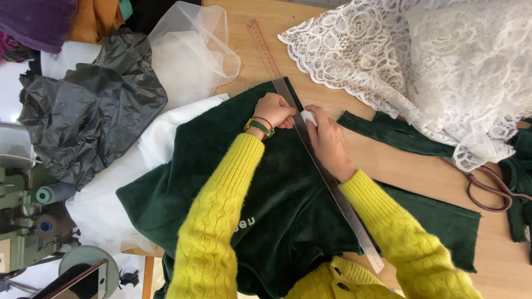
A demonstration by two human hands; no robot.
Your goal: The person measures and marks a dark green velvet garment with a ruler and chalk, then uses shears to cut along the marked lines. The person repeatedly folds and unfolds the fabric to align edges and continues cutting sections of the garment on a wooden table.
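left hand (272,111): fist pressing ruler (327,177) onto velvet (277,188) beneath | right hand (328,141): pinching chalk (308,117) just right of ruler edge

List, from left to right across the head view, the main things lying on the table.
Black plastic bag → left hand → metal ruler → right hand → white lace fabric → scissors.

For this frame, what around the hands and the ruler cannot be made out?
All in the head view:
- Small white piece in the right hand: fingers cover most of it, so its kind is unclear.
- Left hand fingertips: curled under on the metal ruler.
- Ruler markings: too small.
- Scissors blades: hidden under the white lace.
- Green velvet near edge: hidden by the yellow sleeves.
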